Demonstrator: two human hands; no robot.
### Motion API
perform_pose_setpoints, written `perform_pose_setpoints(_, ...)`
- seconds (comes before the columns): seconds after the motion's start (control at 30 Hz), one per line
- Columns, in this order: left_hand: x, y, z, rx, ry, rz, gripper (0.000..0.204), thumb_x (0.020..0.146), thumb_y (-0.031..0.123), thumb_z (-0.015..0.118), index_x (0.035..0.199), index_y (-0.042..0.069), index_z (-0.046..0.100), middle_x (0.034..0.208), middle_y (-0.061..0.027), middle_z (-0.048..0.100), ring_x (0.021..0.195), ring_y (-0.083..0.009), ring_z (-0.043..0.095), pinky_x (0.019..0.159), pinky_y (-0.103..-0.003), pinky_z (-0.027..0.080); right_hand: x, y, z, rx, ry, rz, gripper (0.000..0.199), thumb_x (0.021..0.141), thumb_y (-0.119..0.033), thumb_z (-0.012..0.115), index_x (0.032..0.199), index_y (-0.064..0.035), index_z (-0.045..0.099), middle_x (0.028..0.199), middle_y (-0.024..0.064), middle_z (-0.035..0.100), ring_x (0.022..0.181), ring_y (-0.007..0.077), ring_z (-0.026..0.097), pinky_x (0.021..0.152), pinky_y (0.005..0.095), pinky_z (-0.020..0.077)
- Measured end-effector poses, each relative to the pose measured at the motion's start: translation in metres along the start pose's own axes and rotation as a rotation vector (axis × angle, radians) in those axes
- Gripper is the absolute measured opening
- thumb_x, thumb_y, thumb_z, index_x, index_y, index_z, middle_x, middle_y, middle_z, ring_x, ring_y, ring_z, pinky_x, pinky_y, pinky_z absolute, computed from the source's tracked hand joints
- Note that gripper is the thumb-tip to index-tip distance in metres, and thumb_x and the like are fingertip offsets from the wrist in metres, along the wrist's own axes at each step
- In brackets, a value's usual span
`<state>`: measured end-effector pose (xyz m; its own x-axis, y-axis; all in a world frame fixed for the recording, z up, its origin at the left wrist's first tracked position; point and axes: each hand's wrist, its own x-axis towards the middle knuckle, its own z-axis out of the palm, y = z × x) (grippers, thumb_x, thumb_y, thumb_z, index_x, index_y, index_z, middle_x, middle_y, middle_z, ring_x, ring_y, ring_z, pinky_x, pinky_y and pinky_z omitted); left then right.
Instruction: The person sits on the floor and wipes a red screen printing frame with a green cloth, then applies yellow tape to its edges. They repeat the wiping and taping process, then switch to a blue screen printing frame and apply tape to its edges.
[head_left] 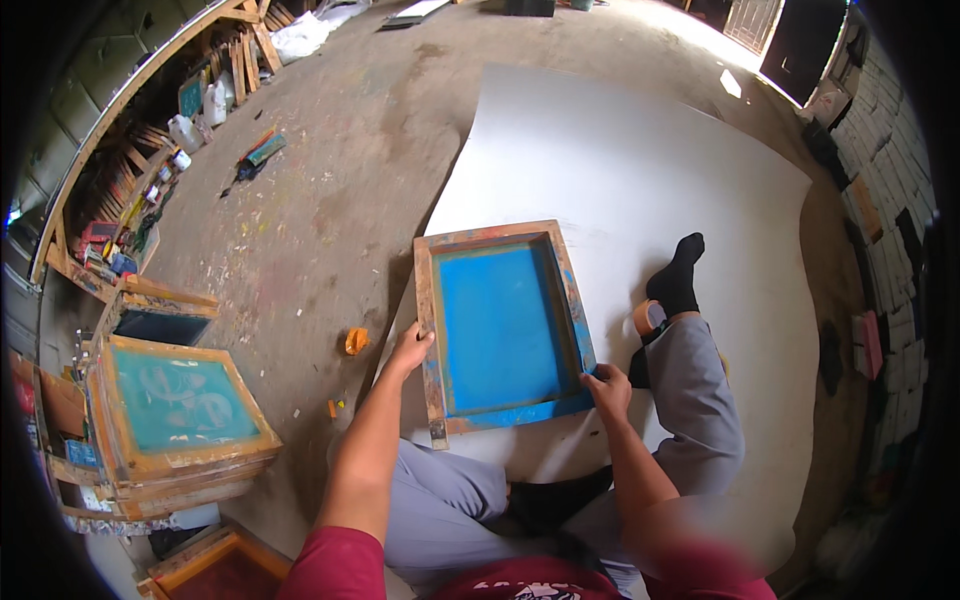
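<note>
A wooden screen printing frame (432,375) with bright blue mesh (505,330) is held in front of me, above a large white sheet on the floor. My left hand (411,350) grips its left side rail, fingers wrapped round the wood. On the lower right corner, my right hand (608,388) pinches the right rail. Blue paint smears show on the wood of the lower and right rails. The fingers under the frame are partly hidden. Beyond my right hand, a roll of tape (648,317) lies beside my black-socked foot.
I sit with legs apart on the white sheet (620,160). To the left, stacked screen frames (180,395) stand beside a shelf. An orange lump (356,341) and a paint-stained tool (262,150) lie on the concrete floor. White stacks (880,180) line the right wall.
</note>
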<state>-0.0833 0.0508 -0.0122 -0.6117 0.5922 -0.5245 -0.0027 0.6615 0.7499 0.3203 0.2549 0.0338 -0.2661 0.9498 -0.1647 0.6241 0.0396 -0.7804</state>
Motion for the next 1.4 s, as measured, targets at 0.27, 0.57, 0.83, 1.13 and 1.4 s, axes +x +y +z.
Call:
perform_pose_setpoints(0.27, 0.004, 0.014, 0.017, 0.127, 0.143, 0.096, 0.072, 0.101, 0.033, 0.067, 0.162, 0.004, 0.04, 0.157, -0.0286, 0.049, 0.145, -0.0436, 0.048, 0.119, -0.047, 0.04, -0.021, 0.006, 0.002, -0.27, -0.024, 0.127, 0.045, 0.086, -0.044, 0.08, 0.092, 0.0005, 0.079, 0.083, 0.0214, 0.076, 0.085, 0.0411, 0.075, 0.084, 0.046, 0.0574)
perform_pose_setpoints(0.57, -0.004, -0.008, 0.048, 0.056, 0.52, 0.274, 0.059, 0.094, 0.027, 0.078, 0.145, 0.005, 0.058, 0.137, -0.0244, 0.058, 0.127, -0.0409, 0.057, 0.109, -0.049, 0.047, 0.062, 0.005, -0.018, -0.424, 0.383, -0.18, 0.035, 0.086, -0.041, 0.082, 0.097, -0.0092, 0.074, 0.096, 0.011, 0.07, 0.098, 0.0347, 0.067, 0.085, 0.047, 0.0541)
perform_pose_setpoints(0.83, -0.043, -0.003, 0.059, 0.021, 0.557, 0.35, 0.041, 0.096, 0.016, 0.074, 0.133, 0.004, 0.063, 0.133, -0.0191, 0.058, 0.125, -0.0374, 0.056, 0.107, -0.047, 0.047, 0.167, -0.018, -0.052, -0.708, 0.428, -0.055, 0.043, 0.085, -0.047, 0.078, 0.109, -0.0115, 0.073, 0.12, 0.0144, 0.062, 0.115, 0.0372, 0.061, 0.091, 0.0498, 0.0556)
perform_pose_setpoints(1.13, -0.044, -0.004, 0.06, 0.059, 0.587, 0.462, 0.036, 0.093, 0.015, 0.076, 0.126, 0.005, 0.067, 0.13, -0.0167, 0.059, 0.127, -0.0353, 0.054, 0.111, -0.047, 0.043, 0.183, -0.032, -0.054, -0.751, 0.258, 0.024, 0.036, 0.089, -0.041, 0.072, 0.11, -0.0119, 0.076, 0.124, 0.0165, 0.059, 0.121, 0.039, 0.057, 0.097, 0.0502, 0.0535)
perform_pose_setpoints(1.4, -0.044, -0.008, 0.065, 0.054, 0.592, 0.474, 0.035, 0.093, 0.017, 0.077, 0.125, 0.006, 0.067, 0.129, -0.0171, 0.059, 0.128, -0.0364, 0.053, 0.112, -0.048, 0.041, 0.187, -0.01, -0.037, -0.514, 0.3, -0.051, 0.019, 0.094, -0.025, 0.07, 0.104, -0.0101, 0.077, 0.122, 0.0153, 0.061, 0.117, 0.0379, 0.058, 0.096, 0.0474, 0.0543)
